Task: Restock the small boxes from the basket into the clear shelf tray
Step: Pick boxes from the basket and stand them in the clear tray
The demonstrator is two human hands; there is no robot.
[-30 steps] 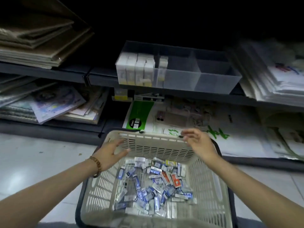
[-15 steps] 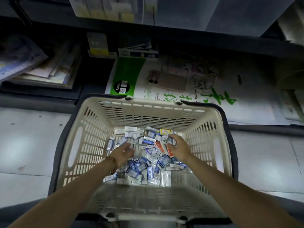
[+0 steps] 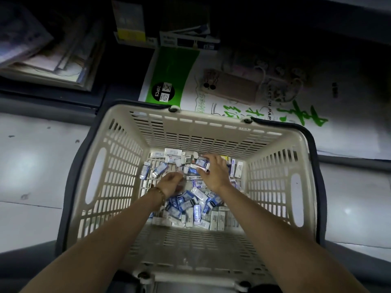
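Cream basket over pale glossy floor tiles, dark shelf beyond

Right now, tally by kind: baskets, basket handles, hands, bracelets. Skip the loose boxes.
basket: 1
basket handles: 2
hands: 2 (left hand; right hand, gripping small boxes)
bracelet: 1
Total: 6

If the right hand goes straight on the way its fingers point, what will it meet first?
The right hand, gripping small boxes, points up-left: probably the loose white boxes at the far wall of the basket. Depth is unclear.
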